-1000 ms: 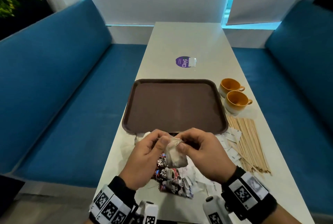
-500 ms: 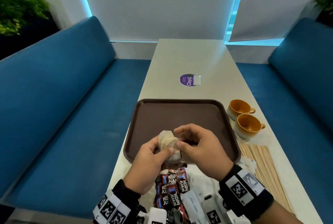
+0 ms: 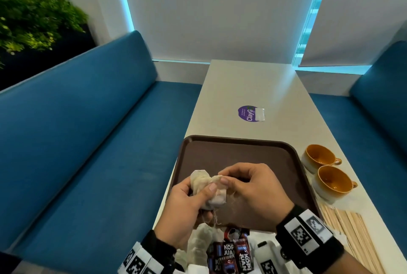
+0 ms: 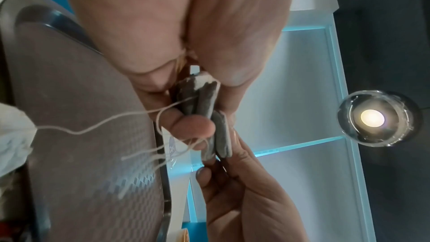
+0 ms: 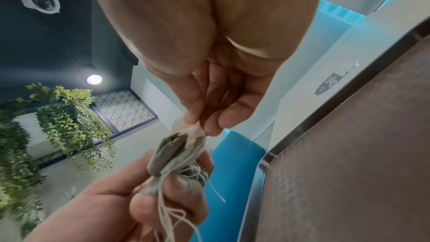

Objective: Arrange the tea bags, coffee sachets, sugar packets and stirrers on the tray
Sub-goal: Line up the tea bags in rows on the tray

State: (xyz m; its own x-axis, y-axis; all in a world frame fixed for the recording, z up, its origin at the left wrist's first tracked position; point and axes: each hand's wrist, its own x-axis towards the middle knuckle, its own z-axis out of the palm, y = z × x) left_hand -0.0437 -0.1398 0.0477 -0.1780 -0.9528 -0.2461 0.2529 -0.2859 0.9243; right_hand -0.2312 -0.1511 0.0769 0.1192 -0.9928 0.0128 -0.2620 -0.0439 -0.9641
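A person's left hand (image 3: 187,203) and right hand (image 3: 253,190) are working close together over the near half of a dark brown rectangular plastic tray (image 3: 237,152), both clamped on a small bunch of pale paper tea bags (image 3: 207,187) with loose white strings (image 4: 97,126). A second ago the hands were lower, over the heap on the pale tabletop (image 3: 242,88) short of the tray's near rim; now the bunch is hanging above the tray itself, not touching it. The left thumb and fingers are wrapping the bundle from below while the right fingertips (image 5: 209,124) are pinching its upper corner, apparently teasing one bag free or squaring the stack. The tray is bare, so the arranging is only starting: the tea bags look set to be the first items laid down. More tea bags, red and black "KOPI JUAN" coffee sachets (image 3: 233,254) and white paper sugar packets (image 3: 262,238) are waiting in a heap at the table's near edge, and a row of flat wooden stirrers (image 3: 352,234) is lying right of the tray, near two orange-glazed ceramic cups (image 3: 326,170). The tangled strings may be dragging neighbouring bags along
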